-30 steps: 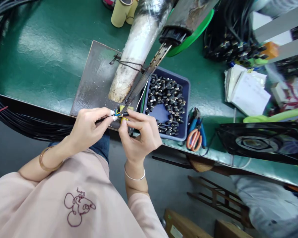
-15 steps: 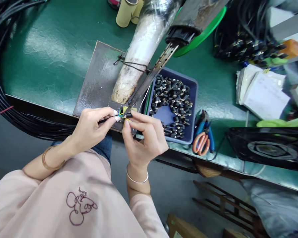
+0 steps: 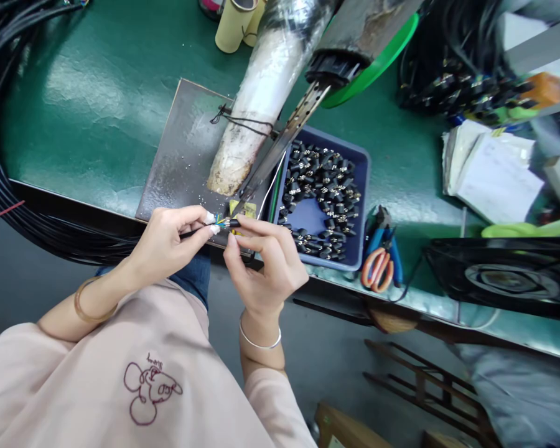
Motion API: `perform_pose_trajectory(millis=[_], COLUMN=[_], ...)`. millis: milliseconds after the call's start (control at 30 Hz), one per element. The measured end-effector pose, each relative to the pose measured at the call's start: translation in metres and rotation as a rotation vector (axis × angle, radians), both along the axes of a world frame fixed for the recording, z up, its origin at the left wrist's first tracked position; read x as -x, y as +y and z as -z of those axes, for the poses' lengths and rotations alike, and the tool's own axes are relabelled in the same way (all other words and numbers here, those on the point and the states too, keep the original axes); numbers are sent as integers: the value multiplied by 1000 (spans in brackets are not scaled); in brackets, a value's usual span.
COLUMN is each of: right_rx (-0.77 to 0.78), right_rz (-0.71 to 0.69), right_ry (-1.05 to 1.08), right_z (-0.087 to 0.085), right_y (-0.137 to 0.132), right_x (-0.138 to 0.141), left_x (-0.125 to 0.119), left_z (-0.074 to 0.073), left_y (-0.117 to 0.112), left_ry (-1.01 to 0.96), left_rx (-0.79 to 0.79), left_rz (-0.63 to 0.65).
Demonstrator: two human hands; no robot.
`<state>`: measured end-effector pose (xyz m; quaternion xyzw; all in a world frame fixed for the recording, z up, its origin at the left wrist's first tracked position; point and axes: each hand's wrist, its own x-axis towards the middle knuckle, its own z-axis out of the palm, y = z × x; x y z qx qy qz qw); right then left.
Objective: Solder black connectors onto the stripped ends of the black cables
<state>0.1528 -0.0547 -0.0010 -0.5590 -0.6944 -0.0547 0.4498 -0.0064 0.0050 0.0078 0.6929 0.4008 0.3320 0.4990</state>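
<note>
Between the thumb and fingers of my left hand (image 3: 165, 239) is a black cable (image 3: 186, 234), its end stripped into thin coloured wires (image 3: 220, 221). A small black connector (image 3: 233, 223) is pinched in my right hand (image 3: 268, 258), its pin end meeting the wires. Just above sits the narrow end of a fixed soldering iron (image 3: 280, 152); whether it touches the pins I cannot tell. A yellow sponge (image 3: 246, 210) lies beneath the iron. White coverings wrap the left thumb and fingertip.
A blue-grey tray (image 3: 364, 186) of black connectors stands right of the iron. A wrapped duct (image 3: 247, 124) slants over a dark board (image 3: 177, 149). Pliers (image 3: 380, 255) and papers (image 3: 499, 171) lie farther right. Coiled black cable (image 3: 65, 239) hangs over the left table edge.
Both hands have shifted slightly left and down with the cable and connector, so the joint sits a little farther from the iron's end. Both grips stay the same.
</note>
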Motion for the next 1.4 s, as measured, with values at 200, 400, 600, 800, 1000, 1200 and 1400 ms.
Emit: perform_pose_trajectory(millis=[200,400,600,800,1000,1200,1400], right_rx=[6,-23,-24,2,-34,355,267], right_rz=[27,59,53,-1,95,60,-97], right_ry=[18,22,40,11,275,339,324], right_z=[-1,0,-4,1,5,-9,-4], right_y=[1,9,7,0,-5,-4,-3], right_x=[0,4,6,0,-1,-6,-11], left_x=[-1,-2,-1,1,1,6,11], left_z=[2,0,-5,-1,-3,-2,-4], left_y=[-2,1,3,2,-1,-1,-2], left_ry=[-19,9,-7,12,3,-45,-79], left_rx=[-28,-115,-142,-68,-96,-224,-280], left_rz=[-17,-31,-13,38,48,40,76])
